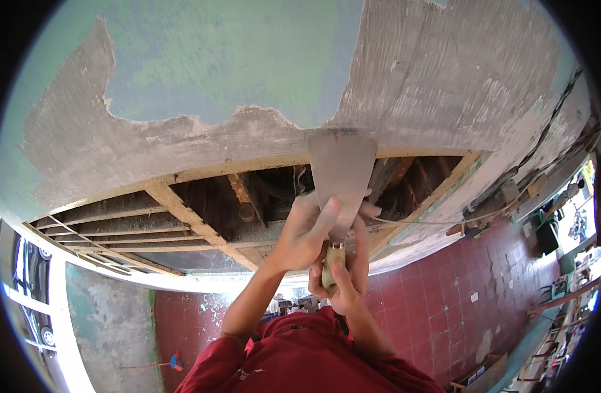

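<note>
A wide metal scraper (343, 167) points up, its blade edge pressed against a grey, bare patch of plaster (438, 85). My right hand (345, 281) is wrapped around the scraper's pale handle from below. My left hand (306, 230) sits just above it, with fingers flat on the lower part of the blade. Green-blue paint (235, 59) still covers the surface up and to the left of the blade, ending in a ragged, peeling edge. My red sleeves come in from the bottom.
Right under the blade is a wooden-framed opening (202, 203) with slats and dark beams behind it. A red tiled wall (444, 301) lies to the lower right, with cables, benches and clutter along the right rim. A window frame (25, 288) stands at far left.
</note>
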`<state>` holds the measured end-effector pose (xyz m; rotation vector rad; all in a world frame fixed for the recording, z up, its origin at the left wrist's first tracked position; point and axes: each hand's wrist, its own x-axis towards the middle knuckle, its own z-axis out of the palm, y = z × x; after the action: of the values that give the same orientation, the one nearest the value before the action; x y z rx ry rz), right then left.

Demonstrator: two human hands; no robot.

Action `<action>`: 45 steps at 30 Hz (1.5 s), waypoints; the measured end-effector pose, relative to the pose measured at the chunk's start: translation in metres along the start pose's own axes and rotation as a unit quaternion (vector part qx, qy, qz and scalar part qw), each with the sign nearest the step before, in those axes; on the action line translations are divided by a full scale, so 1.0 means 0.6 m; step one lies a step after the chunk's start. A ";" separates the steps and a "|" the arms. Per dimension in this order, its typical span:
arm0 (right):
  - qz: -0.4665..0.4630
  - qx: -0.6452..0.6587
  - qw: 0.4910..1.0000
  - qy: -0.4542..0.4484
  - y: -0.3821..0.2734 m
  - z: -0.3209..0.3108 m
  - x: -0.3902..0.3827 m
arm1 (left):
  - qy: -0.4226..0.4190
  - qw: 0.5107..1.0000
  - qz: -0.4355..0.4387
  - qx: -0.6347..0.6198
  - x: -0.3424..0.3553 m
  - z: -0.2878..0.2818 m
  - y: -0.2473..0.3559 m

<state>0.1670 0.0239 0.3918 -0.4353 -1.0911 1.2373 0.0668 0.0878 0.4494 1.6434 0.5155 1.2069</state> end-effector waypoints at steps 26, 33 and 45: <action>-0.009 0.050 0.998 0.044 -0.004 0.015 0.004 | 0.122 0.991 0.037 -0.047 0.050 0.023 -0.001; -0.043 0.076 0.995 -0.052 -0.004 -0.002 0.011 | 0.059 0.988 0.014 -0.142 0.067 0.024 0.015; -0.030 0.034 0.995 -0.088 -0.013 0.000 0.008 | 0.036 0.990 -0.014 -0.134 0.063 0.018 0.015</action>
<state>0.1711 0.0259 0.3999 -0.2424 -1.1987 1.2739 0.0901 0.1085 0.4745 1.3646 0.4017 1.2601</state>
